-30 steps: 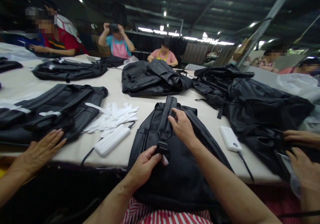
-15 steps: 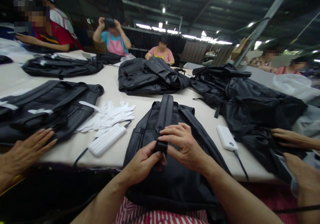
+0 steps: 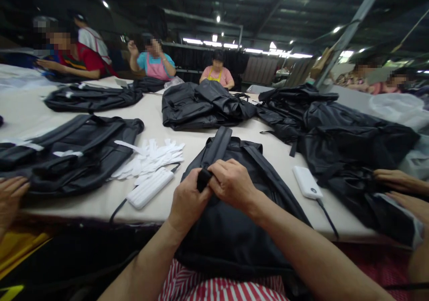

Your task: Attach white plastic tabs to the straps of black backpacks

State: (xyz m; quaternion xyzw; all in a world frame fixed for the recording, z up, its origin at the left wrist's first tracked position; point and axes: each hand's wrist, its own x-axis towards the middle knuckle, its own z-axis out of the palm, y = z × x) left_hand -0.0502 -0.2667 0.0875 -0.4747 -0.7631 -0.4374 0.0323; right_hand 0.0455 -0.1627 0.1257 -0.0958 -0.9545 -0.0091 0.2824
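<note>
A black backpack (image 3: 231, 243) lies on its back at the table's near edge, its top handle strap (image 3: 217, 146) running up and away from me. My left hand (image 3: 187, 200) and my right hand (image 3: 233, 184) meet on the strap's folded black end (image 3: 203, 179), pinching it between them. The hands hide the strap's buckle area, and I cannot see how it is fastened. To the left lies a white power bank (image 3: 149, 188) with a cable, next to a pile of white paper strips (image 3: 149, 158).
Several black backpacks lie around on the cream table (image 3: 147, 113). A second white power bank (image 3: 307, 182) sits to the right. A co-worker's hand (image 3: 10, 198) rests on the left backpack (image 3: 77, 158), and another co-worker's hands (image 3: 395, 180) work on the right backpack (image 3: 355, 149).
My hands have closed together on the strap end, and my right hand has moved left over it. The strap end now tilts left, and the co-worker's left hand has slid farther left.
</note>
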